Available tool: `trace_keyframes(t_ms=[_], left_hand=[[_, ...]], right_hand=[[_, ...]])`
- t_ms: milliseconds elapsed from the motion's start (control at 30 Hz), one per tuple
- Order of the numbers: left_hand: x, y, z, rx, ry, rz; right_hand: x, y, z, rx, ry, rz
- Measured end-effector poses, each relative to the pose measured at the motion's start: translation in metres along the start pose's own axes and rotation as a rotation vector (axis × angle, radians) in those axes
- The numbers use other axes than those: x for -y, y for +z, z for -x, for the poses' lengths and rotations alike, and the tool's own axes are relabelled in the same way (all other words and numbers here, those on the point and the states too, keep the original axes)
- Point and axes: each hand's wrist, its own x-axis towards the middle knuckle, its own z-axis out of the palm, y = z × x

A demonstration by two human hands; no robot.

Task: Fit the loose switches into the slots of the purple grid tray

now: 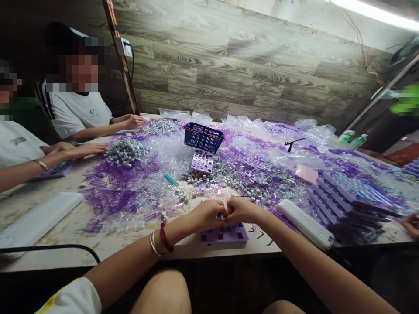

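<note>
My left hand (207, 215) and my right hand (244, 209) meet at the fingertips at the near side of the table. The fingers of both are curled and pinched together; whatever is between them is too small or hidden to make out. Just under them lies a purple tray (231, 238) with square holes, partly covered by the hands. Beyond them are loose small white-and-blue parts (225, 176) and clear purple plastic pieces (106, 187). A second, lighter purple tray (202, 161) leans against a dark blue basket (204, 138).
At right stand a stack of purple trays (340, 205) and a long white bar (306, 222). A white panel (42, 218) and black cable (59, 247) lie at left. Two co-workers (78, 104) sit on the left; another person's hand (411, 224) shows at the right edge.
</note>
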Motion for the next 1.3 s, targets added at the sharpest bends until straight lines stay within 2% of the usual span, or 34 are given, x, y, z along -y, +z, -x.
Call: trace_keyframes(t_ms=[200, 400, 500, 600, 667, 733, 800, 933, 1000, 1100, 1233, 1300], left_hand=[[0.003, 0.004, -0.001, -0.01, -0.002, -0.023], [0.004, 0.001, -0.003, 0.012, 0.029, 0.062], [0.009, -0.003, -0.003, 0.019, 0.047, 0.09], [0.013, -0.005, -0.002, -0.033, -0.056, 0.0], [0.013, -0.005, -0.001, -0.01, -0.128, -0.041], [0.011, -0.004, -0.001, 0.034, -0.173, -0.052], [0.009, -0.003, -0.001, 0.043, -0.196, -0.064], [0.006, -0.004, 0.0, -0.032, -0.146, -0.083], [0.005, -0.004, 0.001, -0.058, -0.115, -0.073], [0.001, -0.005, 0.0, -0.125, -0.079, -0.126], [-0.007, -0.007, 0.0, -0.378, 0.001, -0.242], [-0.009, -0.008, -0.001, -0.459, 0.033, -0.229]], right_hand=[[0.004, -0.003, -0.001, 0.011, -0.011, 0.063], [0.002, 0.001, 0.001, -0.039, -0.047, 0.047], [0.0, 0.002, 0.003, -0.051, -0.045, -0.041], [0.0, 0.0, 0.003, -0.055, 0.044, -0.122], [-0.002, 0.0, 0.001, -0.086, 0.087, -0.105], [-0.005, 0.002, 0.0, -0.154, 0.1, -0.067], [-0.011, 0.008, 0.001, -0.282, 0.103, -0.049], [-0.025, 0.03, 0.006, -0.612, 0.115, -0.175], [-0.03, 0.041, 0.008, -0.684, 0.117, -0.329], [-0.032, 0.049, 0.008, -0.701, 0.117, -0.572], [-0.029, 0.049, 0.01, -0.634, 0.029, -0.865], [-0.025, 0.046, 0.014, -0.595, -0.049, -0.936]])
